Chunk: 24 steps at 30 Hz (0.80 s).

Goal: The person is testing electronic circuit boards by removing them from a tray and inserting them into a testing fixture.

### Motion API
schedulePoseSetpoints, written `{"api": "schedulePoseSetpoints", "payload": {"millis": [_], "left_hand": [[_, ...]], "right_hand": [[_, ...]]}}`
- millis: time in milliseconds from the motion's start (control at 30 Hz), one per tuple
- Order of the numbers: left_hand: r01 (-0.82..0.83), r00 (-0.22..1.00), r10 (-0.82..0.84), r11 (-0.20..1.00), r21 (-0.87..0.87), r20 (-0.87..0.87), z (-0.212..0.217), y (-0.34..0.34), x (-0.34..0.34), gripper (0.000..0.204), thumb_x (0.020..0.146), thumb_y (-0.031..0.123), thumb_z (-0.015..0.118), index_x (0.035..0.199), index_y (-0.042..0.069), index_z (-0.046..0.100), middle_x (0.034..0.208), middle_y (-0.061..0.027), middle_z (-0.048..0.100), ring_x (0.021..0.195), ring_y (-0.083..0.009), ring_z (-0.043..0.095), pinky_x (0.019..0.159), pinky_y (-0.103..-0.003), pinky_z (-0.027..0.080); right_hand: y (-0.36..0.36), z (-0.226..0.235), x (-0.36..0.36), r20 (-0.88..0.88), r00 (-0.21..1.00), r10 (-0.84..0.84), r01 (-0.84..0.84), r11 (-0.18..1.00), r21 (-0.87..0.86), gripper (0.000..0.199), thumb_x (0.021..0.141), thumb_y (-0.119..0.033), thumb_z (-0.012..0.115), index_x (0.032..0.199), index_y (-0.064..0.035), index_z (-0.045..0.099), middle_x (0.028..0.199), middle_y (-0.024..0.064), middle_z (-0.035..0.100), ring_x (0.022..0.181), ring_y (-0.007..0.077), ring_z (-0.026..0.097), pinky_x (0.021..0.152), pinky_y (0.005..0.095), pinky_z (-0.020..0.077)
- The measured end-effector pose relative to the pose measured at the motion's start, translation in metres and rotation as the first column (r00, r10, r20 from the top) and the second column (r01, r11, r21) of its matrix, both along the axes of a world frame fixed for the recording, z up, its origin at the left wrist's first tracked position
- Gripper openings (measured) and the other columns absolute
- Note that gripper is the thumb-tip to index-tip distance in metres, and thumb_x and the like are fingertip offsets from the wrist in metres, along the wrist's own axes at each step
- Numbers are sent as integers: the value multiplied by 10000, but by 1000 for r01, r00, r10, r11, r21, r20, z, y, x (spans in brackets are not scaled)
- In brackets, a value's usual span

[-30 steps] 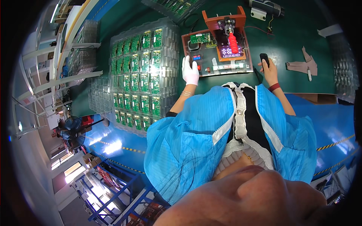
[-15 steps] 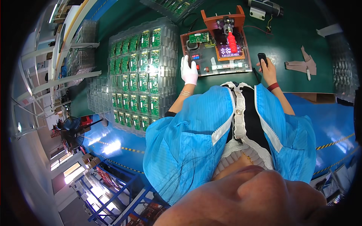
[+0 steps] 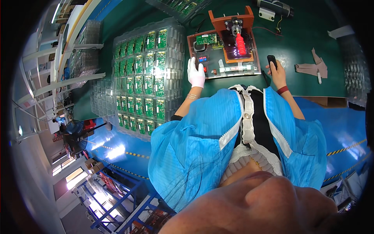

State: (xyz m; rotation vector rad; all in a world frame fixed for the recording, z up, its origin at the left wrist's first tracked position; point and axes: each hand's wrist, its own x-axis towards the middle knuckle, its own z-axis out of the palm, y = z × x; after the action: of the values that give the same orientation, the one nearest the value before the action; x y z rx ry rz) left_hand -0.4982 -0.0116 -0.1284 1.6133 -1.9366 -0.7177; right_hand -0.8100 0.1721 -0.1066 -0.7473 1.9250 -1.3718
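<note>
— Two hands at the top centre of the head view: where are they?
— The gloved left hand (image 3: 195, 73) lies flat, fingers loosely spread, on the test board (image 3: 222, 50). The bare right hand (image 3: 277, 73) is curled around a small black device (image 3: 271, 61) just right of the board.
— And on the left?
— Clear trays of green circuit boards (image 3: 144, 78) fill the green table (image 3: 307, 43).
</note>
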Motion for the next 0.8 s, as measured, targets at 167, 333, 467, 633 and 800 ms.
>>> {"api": "schedulePoseSetpoints", "payload": {"millis": [167, 333, 467, 633, 800], "left_hand": [[3, 1000, -3, 1000, 20, 4, 3, 0, -1, 484, 864, 207, 526, 1327, 84, 453, 1401, -137, 415, 1284, -283, 403, 1047, -328, 316], [3, 1000, -3, 1000, 10, 5, 2, 0, 0, 485, 861, 205, 531, 1325, 83, 457, 1397, -138, 418, 1284, -284, 403, 1047, -328, 316], [-1, 1000, 1, 1000, 3, 3, -1, 0, 0, 487, 858, 204, 536, 1323, 84, 460, 1394, -138, 422, 1283, -285, 403, 1047, -329, 317], [3, 1000, -3, 1000, -12, 10, -4, -1, 1, 502, 846, 212, 546, 1328, 110, 453, 1404, -130, 410, 1249, -302, 425, 1022, -346, 343], [13, 1000, -12, 999, -37, 17, -6, -2, 3, 506, 844, 214, 548, 1328, 105, 452, 1401, -134, 412, 1249, -304, 426, 1021, -349, 344]], "right_hand": [[0, 0, 0, 0, 1000, 2, -2, 1000, 0, 236, 942, -211, 474, 1055, -17, 549, 799, 47, 640, 569, 90, 496, 558, 215, 422], [0, -1, 0, 10, 1000, 0, 0, 1000, 8, 241, 944, -212, 473, 1064, -17, 548, 804, 47, 640, 573, 91, 498, 561, 214, 422], [0, 0, 2, 27, 1000, 7, -7, 1000, 7, 243, 944, -213, 474, 1068, -17, 549, 811, 49, 639, 575, 90, 498, 566, 212, 423], [1, 3, 11, 132, 990, 54, -49, 998, -45, 254, 940, -225, 488, 1080, -23, 553, 820, 50, 638, 574, 88, 499, 575, 206, 423], [-1, 2, 26, 120, 957, 264, -264, 964, -9, 253, 924, -243, 520, 1051, -30, 568, 835, 48, 640, 571, 89, 505, 573, 211, 431]]}}
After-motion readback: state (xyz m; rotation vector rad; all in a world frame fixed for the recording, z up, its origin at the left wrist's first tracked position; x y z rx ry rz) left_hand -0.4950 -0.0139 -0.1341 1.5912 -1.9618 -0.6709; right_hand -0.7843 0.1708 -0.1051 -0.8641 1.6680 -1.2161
